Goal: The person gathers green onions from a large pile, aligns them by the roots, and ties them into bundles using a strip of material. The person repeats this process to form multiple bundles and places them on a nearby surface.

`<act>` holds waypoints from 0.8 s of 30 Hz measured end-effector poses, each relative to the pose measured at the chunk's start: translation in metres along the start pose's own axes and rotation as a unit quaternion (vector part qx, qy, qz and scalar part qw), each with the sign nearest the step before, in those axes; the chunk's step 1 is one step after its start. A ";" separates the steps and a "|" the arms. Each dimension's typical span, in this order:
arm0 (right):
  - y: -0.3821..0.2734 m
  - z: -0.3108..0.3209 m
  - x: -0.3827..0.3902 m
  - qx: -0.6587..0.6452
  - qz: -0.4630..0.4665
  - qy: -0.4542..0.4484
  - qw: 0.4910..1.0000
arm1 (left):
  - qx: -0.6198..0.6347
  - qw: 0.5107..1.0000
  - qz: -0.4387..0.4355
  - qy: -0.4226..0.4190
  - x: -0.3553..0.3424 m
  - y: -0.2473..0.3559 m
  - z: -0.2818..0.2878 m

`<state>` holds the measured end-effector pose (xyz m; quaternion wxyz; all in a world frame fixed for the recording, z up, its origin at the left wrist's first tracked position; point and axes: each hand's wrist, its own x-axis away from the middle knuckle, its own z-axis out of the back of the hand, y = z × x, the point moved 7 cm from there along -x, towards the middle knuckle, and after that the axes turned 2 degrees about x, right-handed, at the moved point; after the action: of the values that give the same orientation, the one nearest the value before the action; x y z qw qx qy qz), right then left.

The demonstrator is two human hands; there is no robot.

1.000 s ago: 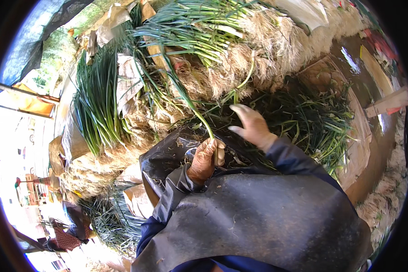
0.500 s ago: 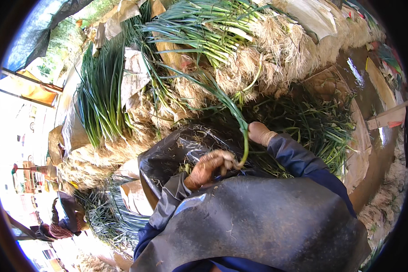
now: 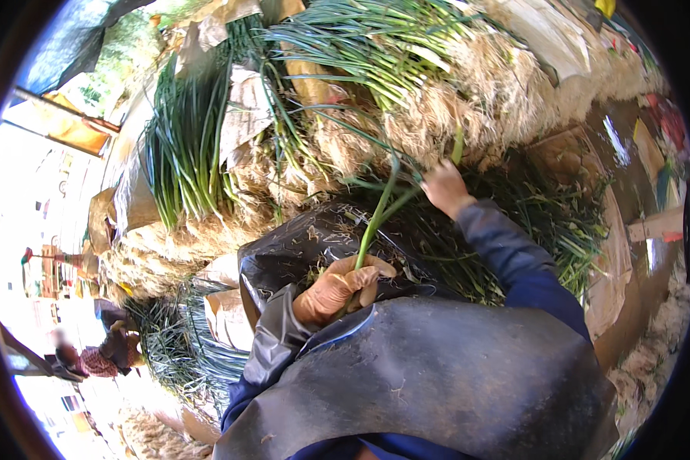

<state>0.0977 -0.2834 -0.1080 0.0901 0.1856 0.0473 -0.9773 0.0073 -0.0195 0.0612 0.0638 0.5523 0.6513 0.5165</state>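
Note:
My left hand [image 3: 336, 291], in a tan glove or covering, grips the lower stalk of a green onion [image 3: 372, 226] over my dark apron [image 3: 445, 368]. Higher and to the right, my right hand [image 3: 445, 186] is blurred, its fingers closed on that onion's trailing leaves. Behind the hands lie a black plastic sheet [image 3: 284, 241] and a heap of loose green leaves [image 3: 544, 230]. Bundles of green onions with pale, shaggy roots [image 3: 491, 92] lie along the top, with more upright-lying bundles [image 3: 184, 146] at upper left.
At lower left are another pile of onion greens [image 3: 169, 353] and a stooping person [image 3: 111, 356] in dark clothing. A wooden plank [image 3: 652, 226] juts in at the right beside wet brown ground. An orange sheet [image 3: 77, 130] on poles is at the far left.
My right hand has risen from beside the stalk toward the roots, drawing on the leaves. The stalk now leans up rightward from my left hand. The whole view has shifted slightly.

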 end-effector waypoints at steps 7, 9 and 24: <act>0.011 -0.095 0.167 0.008 -0.029 -0.571 0.820 | -0.132 0.968 -0.212 -0.026 0.112 0.145 -0.015; -0.024 -0.062 0.103 -0.078 -0.078 -0.474 0.873 | -0.171 0.912 -0.370 -0.032 0.129 0.192 -0.013; -0.162 0.015 -0.291 -0.314 -0.220 -0.121 0.916 | 0.196 0.941 -0.173 0.213 -0.014 -0.003 0.173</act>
<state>0.3269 -0.0803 0.0231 -0.0681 0.0134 0.3799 -0.9224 0.1235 0.0740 -0.0267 -0.0975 0.3096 0.8238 0.4647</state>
